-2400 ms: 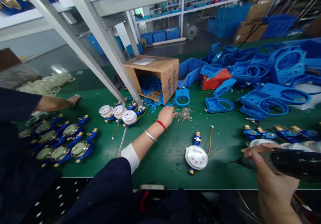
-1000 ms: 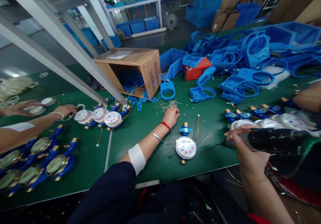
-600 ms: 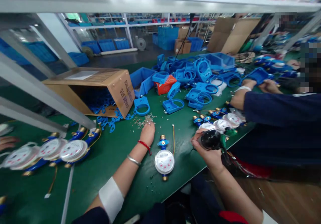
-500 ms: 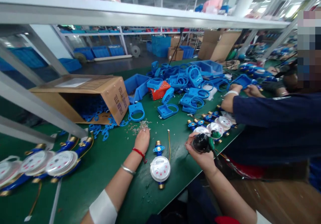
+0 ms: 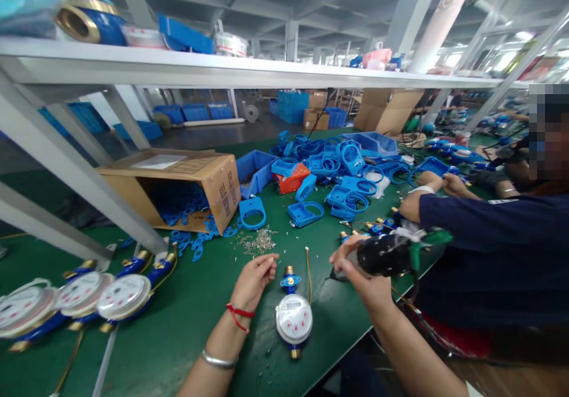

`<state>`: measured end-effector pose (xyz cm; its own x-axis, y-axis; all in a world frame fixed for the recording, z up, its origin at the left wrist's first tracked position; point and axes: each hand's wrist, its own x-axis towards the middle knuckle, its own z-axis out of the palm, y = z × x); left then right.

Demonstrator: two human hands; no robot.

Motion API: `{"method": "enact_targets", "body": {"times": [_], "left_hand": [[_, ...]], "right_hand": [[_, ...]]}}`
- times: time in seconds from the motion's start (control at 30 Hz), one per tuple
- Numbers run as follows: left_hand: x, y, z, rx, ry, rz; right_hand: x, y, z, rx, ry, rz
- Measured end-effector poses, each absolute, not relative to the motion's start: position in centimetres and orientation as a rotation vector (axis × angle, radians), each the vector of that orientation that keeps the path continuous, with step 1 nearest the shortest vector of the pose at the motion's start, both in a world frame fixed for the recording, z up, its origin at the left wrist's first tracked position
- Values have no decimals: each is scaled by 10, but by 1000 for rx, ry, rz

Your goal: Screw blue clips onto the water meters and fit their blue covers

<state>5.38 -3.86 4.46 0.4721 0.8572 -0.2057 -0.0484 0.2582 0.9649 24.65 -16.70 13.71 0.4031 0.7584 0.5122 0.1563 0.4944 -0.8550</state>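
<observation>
My left hand point(image 5: 258, 275), with a red string and a silver bangle on the wrist, is above the green table with fingertips pinched; what they hold, if anything, is too small to make out. Just beyond it lies a pile of small screws point(image 5: 262, 240). My right hand point(image 5: 362, 275) grips a black electric screwdriver point(image 5: 386, 256), its dark tip pointing down left. Between my hands a round water meter point(image 5: 294, 319) with brass ends lies on the table, a blue ring tag point(image 5: 290, 281) on its upper neck and a thin cable point(image 5: 308, 272) beside it.
Several more meters point(image 5: 124, 296) lie at left. A cardboard box point(image 5: 226, 198) spills small blue tags. Blue brackets point(image 5: 304, 213) are heaped behind, near a blue bin point(image 5: 255, 172). At right a person in a dark shirt point(image 5: 489, 237) works. A metal shelf point(image 5: 267, 77) crosses above.
My left hand has drawn back from the screw pile toward the meter, fingertips now together. The screwdriver in my right hand has turned more sideways. The view has tilted up.
</observation>
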Motion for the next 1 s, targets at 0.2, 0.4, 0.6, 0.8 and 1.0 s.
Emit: {"method": "enact_targets", "body": {"times": [0.2, 0.4, 0.6, 0.8, 1.0], "left_hand": [[55, -71, 67, 683, 689, 638], [55, -77, 65, 633, 576, 555], [55, -79, 69, 654, 577, 532], [54, -78, 71, 774, 615, 487], [49, -71, 54, 1257, 721, 703]], "right_hand": [[211, -144, 187, -593, -1037, 457], [193, -139, 200, -587, -978, 490], [195, -136, 196, -572, -977, 499], [196, -134, 195, -524, -1004, 545], [201, -130, 190, -501, -1047, 512]]}}
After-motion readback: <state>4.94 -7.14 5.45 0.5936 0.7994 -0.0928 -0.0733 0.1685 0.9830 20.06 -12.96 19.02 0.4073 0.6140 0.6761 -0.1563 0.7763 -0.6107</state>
